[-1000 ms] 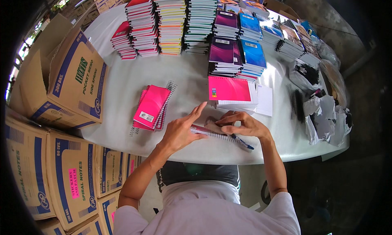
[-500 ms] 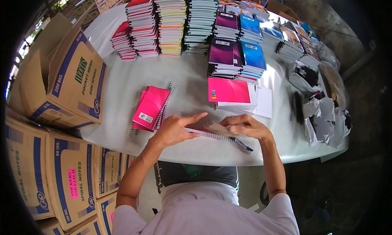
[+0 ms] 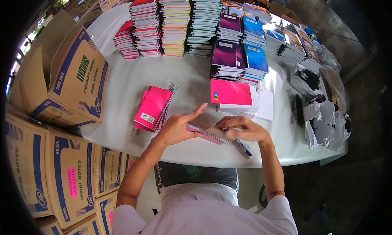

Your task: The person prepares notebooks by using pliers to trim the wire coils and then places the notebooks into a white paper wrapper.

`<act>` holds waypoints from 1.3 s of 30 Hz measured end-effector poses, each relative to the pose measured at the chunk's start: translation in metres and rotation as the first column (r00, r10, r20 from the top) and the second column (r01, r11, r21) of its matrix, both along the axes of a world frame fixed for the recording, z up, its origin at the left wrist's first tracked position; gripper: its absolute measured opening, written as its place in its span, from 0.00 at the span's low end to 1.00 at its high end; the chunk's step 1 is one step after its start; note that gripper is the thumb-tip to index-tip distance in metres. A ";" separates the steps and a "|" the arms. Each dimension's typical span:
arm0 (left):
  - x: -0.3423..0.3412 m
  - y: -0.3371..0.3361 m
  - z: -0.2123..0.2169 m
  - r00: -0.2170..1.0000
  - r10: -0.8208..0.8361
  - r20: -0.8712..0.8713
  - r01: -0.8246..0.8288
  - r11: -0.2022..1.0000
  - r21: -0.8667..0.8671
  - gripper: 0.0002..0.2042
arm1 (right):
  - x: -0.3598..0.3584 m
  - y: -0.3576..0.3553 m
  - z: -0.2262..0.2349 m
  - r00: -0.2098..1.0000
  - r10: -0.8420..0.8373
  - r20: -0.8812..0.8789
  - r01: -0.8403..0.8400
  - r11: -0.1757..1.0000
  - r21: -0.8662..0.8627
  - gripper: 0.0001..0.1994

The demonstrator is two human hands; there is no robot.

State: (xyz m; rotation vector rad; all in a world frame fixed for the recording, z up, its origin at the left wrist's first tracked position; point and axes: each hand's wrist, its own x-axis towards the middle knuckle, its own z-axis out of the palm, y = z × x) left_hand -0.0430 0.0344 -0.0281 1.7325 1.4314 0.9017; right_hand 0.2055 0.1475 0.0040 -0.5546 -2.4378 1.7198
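Note:
A pink spiral notebook (image 3: 212, 136) lies near the front edge of the white table (image 3: 122, 77), and both my hands hold it. My left hand (image 3: 177, 128) grips its left end, thumb stretched toward the middle. My right hand (image 3: 241, 128) rests on its right part along the wire spiral, fingers curled down. A dark pen-like thing (image 3: 243, 147) sticks out under my right wrist. To the left lies a small stack of pink spiral notebooks (image 3: 153, 108). Just behind my hands sits a pink-covered stack of white pads (image 3: 232, 95).
Tall stacks of coloured notebooks (image 3: 175, 22) fill the back of the table, with purple and blue stacks (image 3: 239, 57) nearer. Black spiral wires and plastic bags (image 3: 318, 112) lie at the right. An open cardboard box (image 3: 71, 77) sits on the table's left; more boxes (image 3: 61, 173) stand below.
My left hand has shifted along the notebook's left end and its thumb now points right. My right hand has stayed on the spiral side.

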 end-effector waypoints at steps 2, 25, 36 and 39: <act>0.005 -0.002 -0.009 0.990 0.042 0.131 -0.045 0.999 0.017 0.52 | -0.007 0.001 0.003 0.992 0.006 0.124 -0.019 0.995 0.102 0.25; 0.012 -0.006 -0.054 0.830 0.182 0.527 -0.172 0.983 -0.068 0.55 | -0.004 0.000 -0.001 0.989 -0.055 -0.135 0.030 0.984 -0.175 0.23; 0.011 -0.005 -0.045 0.844 0.160 0.512 -0.161 0.986 -0.041 0.58 | -0.024 0.001 0.003 0.997 -0.049 -0.051 0.046 0.997 -0.057 0.22; 0.011 -0.003 -0.046 0.868 0.174 0.465 -0.190 0.982 -0.013 0.59 | -0.032 -0.008 0.006 0.997 -0.031 -0.075 0.036 0.997 0.066 0.21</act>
